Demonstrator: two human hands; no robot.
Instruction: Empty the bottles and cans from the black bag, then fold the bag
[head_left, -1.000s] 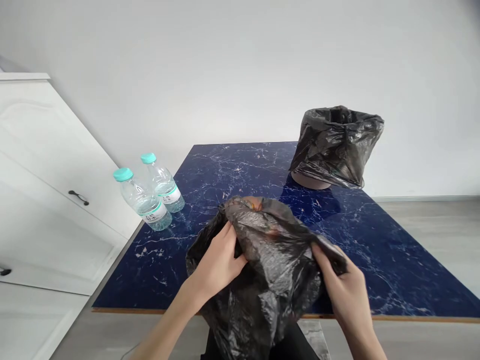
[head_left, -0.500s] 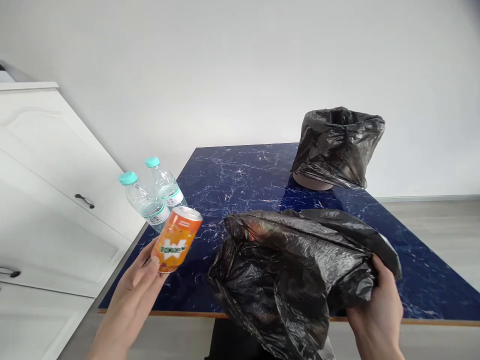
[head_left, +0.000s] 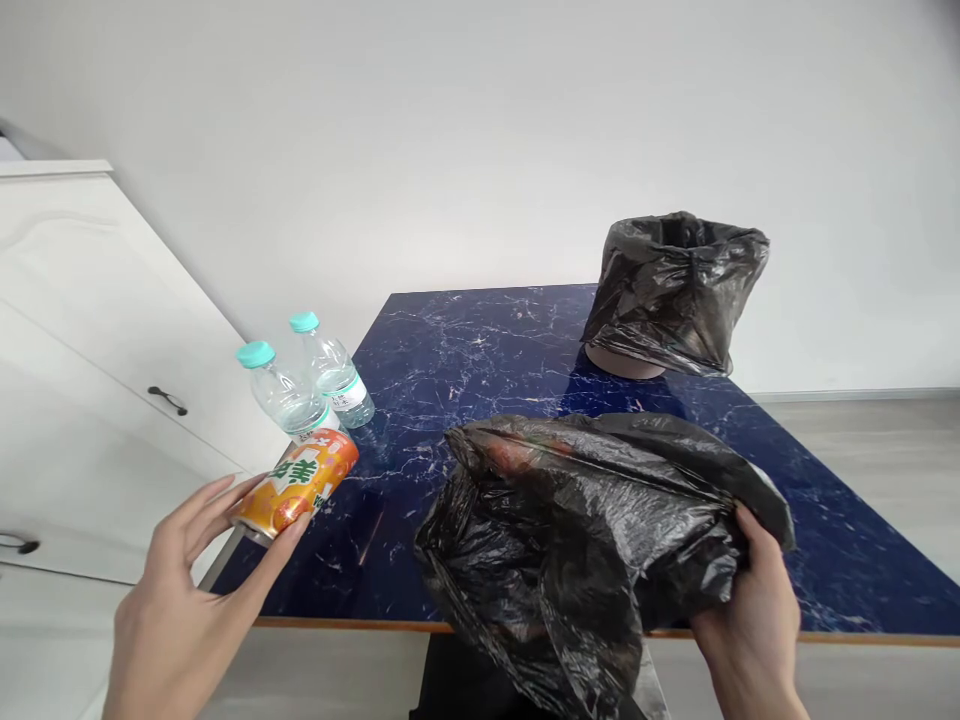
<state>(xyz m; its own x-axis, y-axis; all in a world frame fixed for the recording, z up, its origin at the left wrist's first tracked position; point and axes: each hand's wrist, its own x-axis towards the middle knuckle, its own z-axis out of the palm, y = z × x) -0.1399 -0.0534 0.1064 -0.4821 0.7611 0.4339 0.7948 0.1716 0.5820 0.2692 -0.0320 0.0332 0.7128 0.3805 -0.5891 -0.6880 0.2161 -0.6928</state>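
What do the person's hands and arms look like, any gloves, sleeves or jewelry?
Both are bare: the left hand and right hand wear no gloves, and no rings or watch show. No sleeve shows on either forearm as far as the frame reaches. Fingers are slim, nails short and unpainted.

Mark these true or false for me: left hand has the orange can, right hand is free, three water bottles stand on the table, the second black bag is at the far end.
1. The left hand holds the orange can. True.
2. The right hand is free. False: it grips the black bag.
3. Three water bottles stand on the table. False: two water bottles.
4. A second bag sits at the far end. True.
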